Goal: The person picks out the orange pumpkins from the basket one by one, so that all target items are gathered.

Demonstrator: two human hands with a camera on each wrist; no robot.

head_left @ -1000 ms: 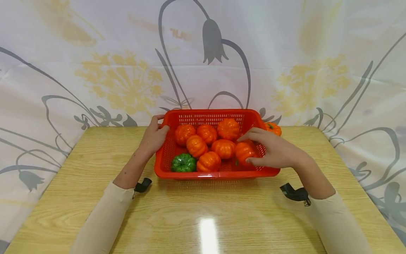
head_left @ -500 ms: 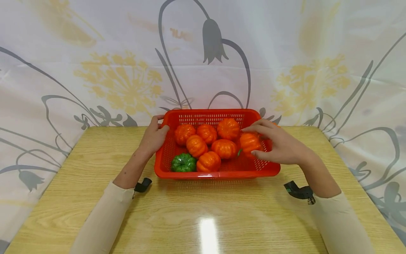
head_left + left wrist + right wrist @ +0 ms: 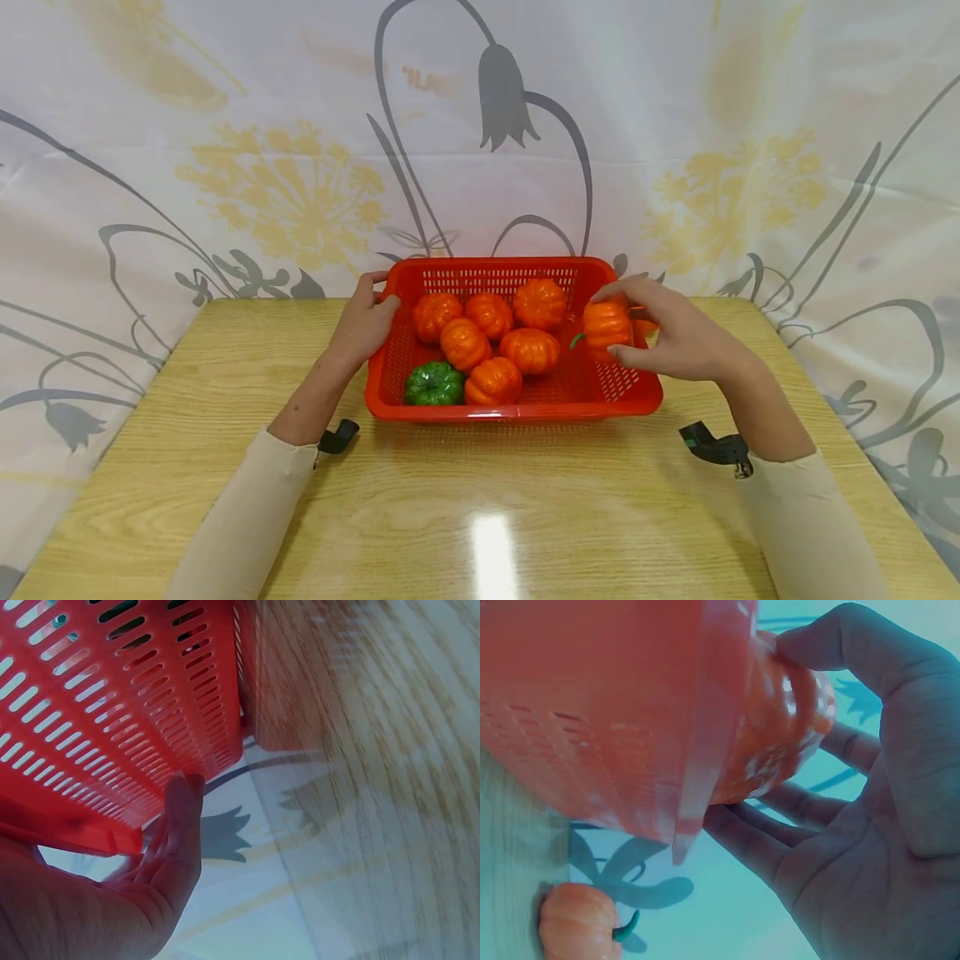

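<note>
In the head view my right hand (image 3: pixel 671 333) holds a small orange pumpkin (image 3: pixel 606 327) with a green stem, thumb at the near side and fingers at the far side. It is over the right end of a red plastic basket (image 3: pixel 517 412). The right wrist view shows this pumpkin (image 3: pixel 780 720) partly hidden behind the basket's rim. My left hand (image 3: pixel 365 323) grips the basket's left rim; from the left wrist, its fingers lie against the slotted outer wall (image 3: pixel 142 712). Inside the basket lie several orange pumpkins (image 3: pixel 530 352) and one green pumpkin (image 3: pixel 434 384).
Another orange pumpkin (image 3: pixel 577 922) lies on the wooden table (image 3: pixel 420 508) outside the basket's right end, mostly hidden by my right hand in the head view. A flower-patterned cloth (image 3: pixel 285 125) hangs behind the table.
My right hand has lifted the orange pumpkin from the basket's right side and carried it slightly right and up. My left hand and the basket have stayed in place.
</note>
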